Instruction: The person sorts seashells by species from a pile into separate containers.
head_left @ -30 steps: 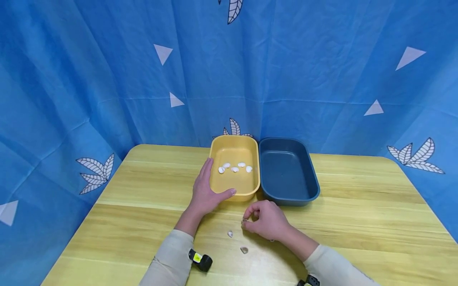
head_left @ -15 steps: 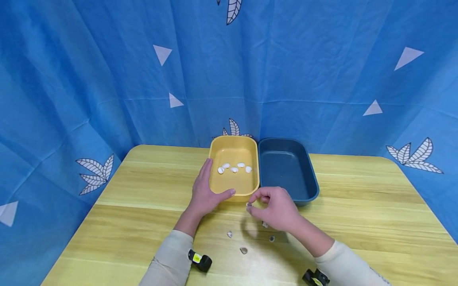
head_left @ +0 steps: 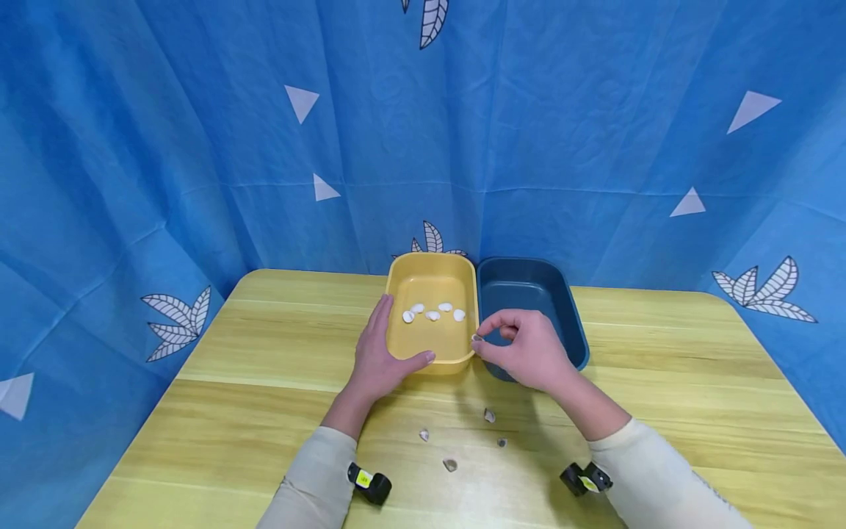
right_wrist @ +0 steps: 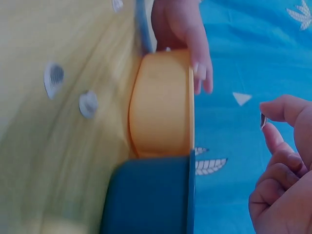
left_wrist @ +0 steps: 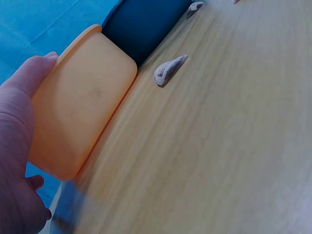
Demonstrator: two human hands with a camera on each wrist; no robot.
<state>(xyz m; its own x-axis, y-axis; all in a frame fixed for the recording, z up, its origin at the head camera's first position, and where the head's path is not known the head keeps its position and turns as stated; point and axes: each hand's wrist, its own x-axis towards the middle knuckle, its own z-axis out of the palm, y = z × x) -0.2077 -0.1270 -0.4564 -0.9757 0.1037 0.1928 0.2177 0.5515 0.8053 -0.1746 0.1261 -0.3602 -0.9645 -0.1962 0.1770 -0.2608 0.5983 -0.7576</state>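
My left hand [head_left: 380, 360] lies spread against the near left corner of a yellow plastic tray [head_left: 432, 353], its thumb on the front rim and its fingers along the left side. Inside the tray lie several white shells [head_left: 432, 315]. My right hand [head_left: 522, 347] pinches a small seashell [right_wrist: 263, 120] between thumb and index finger, held up over where the yellow tray meets the dark blue tray [head_left: 529, 272]. That hand hides part of the blue tray's near end. The other right fingers are curled in, as the right wrist view shows.
Several darker, patterned shells lie scattered on the wooden table [head_left: 264, 411] in front of the trays, among them a shell [head_left: 450, 465] nearest me and a shell [head_left: 489, 415] closest to the blue tray. A blue curtain [head_left: 562, 132] hangs behind the table.
My right hand has lifted the pinched seashell off the table and carried it forward and slightly right, up to the trays' adjoining rims. The left hand has stayed on the yellow tray.
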